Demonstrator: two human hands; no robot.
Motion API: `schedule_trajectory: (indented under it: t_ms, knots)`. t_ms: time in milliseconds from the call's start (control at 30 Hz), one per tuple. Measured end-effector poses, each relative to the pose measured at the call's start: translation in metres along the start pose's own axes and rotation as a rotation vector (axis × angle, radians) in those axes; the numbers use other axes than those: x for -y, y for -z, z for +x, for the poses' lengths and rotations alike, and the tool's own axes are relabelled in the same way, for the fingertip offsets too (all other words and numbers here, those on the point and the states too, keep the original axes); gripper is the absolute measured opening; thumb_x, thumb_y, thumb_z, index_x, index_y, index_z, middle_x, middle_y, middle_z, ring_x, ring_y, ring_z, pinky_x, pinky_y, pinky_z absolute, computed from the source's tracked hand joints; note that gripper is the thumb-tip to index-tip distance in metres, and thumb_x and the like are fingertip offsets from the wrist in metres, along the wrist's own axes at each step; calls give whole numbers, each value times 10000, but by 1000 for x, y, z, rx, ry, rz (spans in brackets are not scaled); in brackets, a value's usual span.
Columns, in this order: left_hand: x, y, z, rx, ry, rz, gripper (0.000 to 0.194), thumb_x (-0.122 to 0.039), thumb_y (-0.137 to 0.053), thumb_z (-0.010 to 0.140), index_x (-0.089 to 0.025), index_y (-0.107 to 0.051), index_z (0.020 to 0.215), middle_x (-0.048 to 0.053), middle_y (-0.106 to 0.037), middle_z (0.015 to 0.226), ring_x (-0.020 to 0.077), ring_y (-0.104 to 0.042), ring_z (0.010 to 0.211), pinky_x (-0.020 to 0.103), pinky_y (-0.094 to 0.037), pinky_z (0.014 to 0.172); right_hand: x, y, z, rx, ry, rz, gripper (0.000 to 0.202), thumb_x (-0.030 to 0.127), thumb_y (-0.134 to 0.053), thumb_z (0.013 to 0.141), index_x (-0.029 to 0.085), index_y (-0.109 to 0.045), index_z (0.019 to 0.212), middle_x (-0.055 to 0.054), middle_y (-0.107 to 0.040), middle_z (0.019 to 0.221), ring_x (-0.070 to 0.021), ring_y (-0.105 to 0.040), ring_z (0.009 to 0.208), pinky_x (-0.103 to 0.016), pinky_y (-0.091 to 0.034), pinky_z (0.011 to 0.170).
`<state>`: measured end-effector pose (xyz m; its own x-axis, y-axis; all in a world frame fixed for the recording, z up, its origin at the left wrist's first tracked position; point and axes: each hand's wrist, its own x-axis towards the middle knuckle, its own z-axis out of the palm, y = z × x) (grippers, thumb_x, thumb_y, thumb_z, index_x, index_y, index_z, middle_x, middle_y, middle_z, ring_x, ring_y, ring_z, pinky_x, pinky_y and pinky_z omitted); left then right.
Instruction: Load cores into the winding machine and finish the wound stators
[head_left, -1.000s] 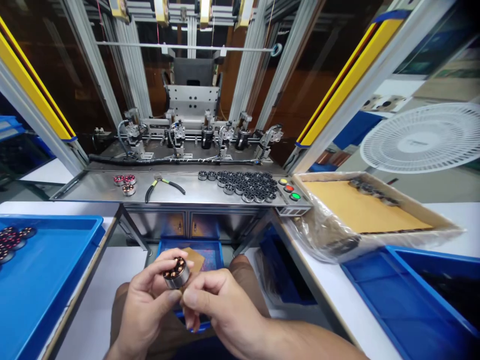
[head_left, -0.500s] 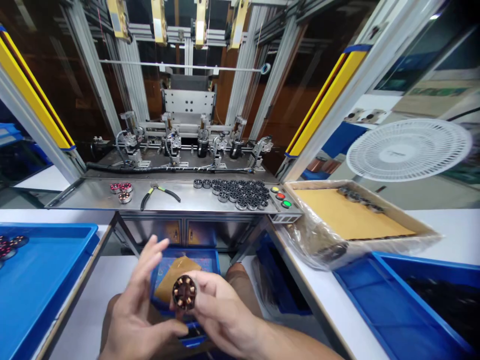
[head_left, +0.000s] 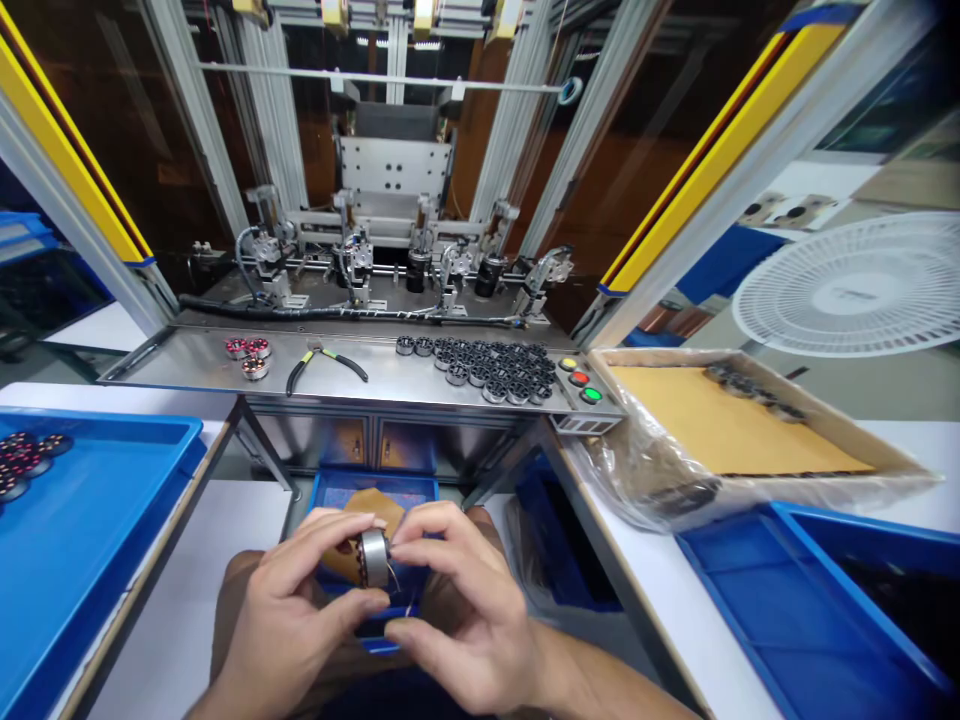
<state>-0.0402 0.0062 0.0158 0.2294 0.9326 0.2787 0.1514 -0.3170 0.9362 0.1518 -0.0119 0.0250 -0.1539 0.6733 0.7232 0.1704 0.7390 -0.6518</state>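
Over the near blue bin (head_left: pixel 324 482), my left hand (head_left: pixel 281 605) holds the metal-sided coil ring (head_left: pixel 374 558) edgewise; right hand (head_left: pixel 484 610) wide, fingertips by its wires (head_left: pixel 394 578).

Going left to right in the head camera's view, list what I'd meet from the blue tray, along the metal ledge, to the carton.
Blue tray → three small coils → pliers → black rings → three buttons → carton.

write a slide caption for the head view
Left hand holding a silver-rimmed round part, right hand near its thin wires, with pliers and dark rings on the metal bench beyond.
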Motion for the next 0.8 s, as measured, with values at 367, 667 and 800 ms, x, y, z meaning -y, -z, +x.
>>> schedule_trajectory:
  t_ms: [367,667,800]
  knots:
    - [0,-4,-7,1,-28,-99,380,-208,-791,777,-347,-716,1123,-7,-752,1155,178,-712,1085,200,-567,914,1,-9,-9,-130,-527,350,192,278,-660,898,182,-625,735,-9,-576,756,-144,-545,737,-278,-437,694]
    - [-5,10,-2,153,-459,470,475,-66,-682,809,-221,-603,1252,50,-728,1185,168,-690,1105,230,-514,1013,1,25,18,280,-622,369,385,522,-732,808,157,-647,720,-23,-606,739,-154,-558,714,-283,-454,665]
    - [-10,17,-5,242,-467,443,482,-58,-679,818,-243,-602,1256,42,-701,1234,172,-684,1105,235,-533,978,-4,35,35,434,-715,385,410,540,-741,789,149,-650,706,8,-592,672,-118,-521,630,-257,-443,615]
